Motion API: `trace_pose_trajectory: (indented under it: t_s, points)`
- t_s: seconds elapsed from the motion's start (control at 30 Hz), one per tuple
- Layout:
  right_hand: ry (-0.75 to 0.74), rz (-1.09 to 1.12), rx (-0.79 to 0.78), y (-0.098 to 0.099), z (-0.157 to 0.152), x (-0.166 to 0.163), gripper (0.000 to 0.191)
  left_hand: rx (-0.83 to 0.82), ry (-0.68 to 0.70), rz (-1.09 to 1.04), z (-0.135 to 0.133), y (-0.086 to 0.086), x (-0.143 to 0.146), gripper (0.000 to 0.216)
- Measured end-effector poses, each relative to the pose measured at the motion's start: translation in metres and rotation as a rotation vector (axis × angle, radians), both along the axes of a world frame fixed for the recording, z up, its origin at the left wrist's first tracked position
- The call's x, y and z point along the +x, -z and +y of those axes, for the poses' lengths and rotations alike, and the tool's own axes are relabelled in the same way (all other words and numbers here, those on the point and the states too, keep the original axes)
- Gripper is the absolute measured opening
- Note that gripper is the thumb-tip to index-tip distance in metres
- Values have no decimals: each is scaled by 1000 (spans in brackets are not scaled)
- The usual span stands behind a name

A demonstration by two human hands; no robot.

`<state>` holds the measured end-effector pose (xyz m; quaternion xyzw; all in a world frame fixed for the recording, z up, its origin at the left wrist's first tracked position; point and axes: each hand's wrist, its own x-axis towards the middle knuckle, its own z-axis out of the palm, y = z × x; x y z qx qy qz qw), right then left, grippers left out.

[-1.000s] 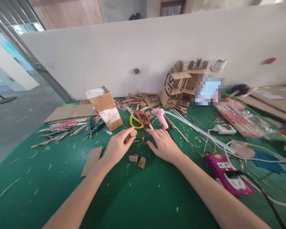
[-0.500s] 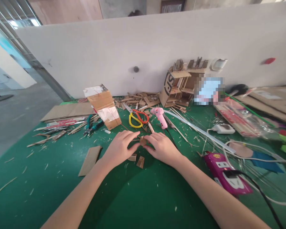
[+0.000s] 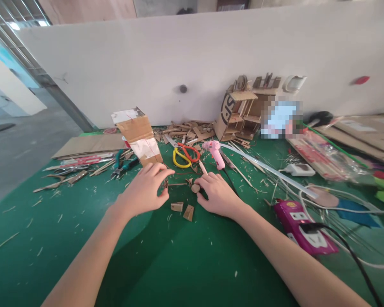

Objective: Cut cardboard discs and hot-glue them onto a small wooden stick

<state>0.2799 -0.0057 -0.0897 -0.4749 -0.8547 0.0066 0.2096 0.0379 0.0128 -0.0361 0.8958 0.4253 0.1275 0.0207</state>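
Between the thumb and fingers of my left hand (image 3: 144,189) is a small dark brown piece (image 3: 165,183), mostly hidden by the fingers. A thin stick (image 3: 177,184) runs from beside it toward my right hand (image 3: 216,192); whether it is attached at either end I cannot tell. My right fingers and thumb pinch a small round cardboard disc (image 3: 195,188). On the green table below the gap between my hands lie a small cardboard piece with a hole (image 3: 177,207) and a second cut cardboard piece (image 3: 188,212).
Beyond my hands lie scissors with yellow and orange handles (image 3: 181,161), a pink glue gun (image 3: 216,152) and green-handled pliers (image 3: 117,166). A folded cardboard form (image 3: 136,132) stands left, a cardboard shelf (image 3: 232,115) at the back. A magenta power strip (image 3: 302,226) with cords sits right.
My hands, close together around the disc before, have come apart. The left has moved left with the small brown piece, exposing the thin stick; the right has shifted slightly right with the disc.
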Motion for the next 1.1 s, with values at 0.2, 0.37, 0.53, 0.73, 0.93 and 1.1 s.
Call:
trace_pose_trajectory:
  t_s: [0.2,0.37,0.53,0.73,0.93,1.1]
  points:
    - [-39,61,3,2,1,-3,21,-261,-80,-14,15,18,-13,33]
    - [-46,84,6,2,1,-4,18,-338,-55,-322,9,12,2,31]
    - [-56,233,67,-4,-2,-5,45,-382,-22,-615,8,10,9,36]
    - [-158,280,73,-4,-1,-9,22,-441,31,-717,1,14,20,40]
    - [-92,289,134,-8,-6,-9,21,-404,60,-711,-3,14,22,39]
    - [-62,304,82,-11,-6,-9,24,-456,85,-700,-1,18,22,37]
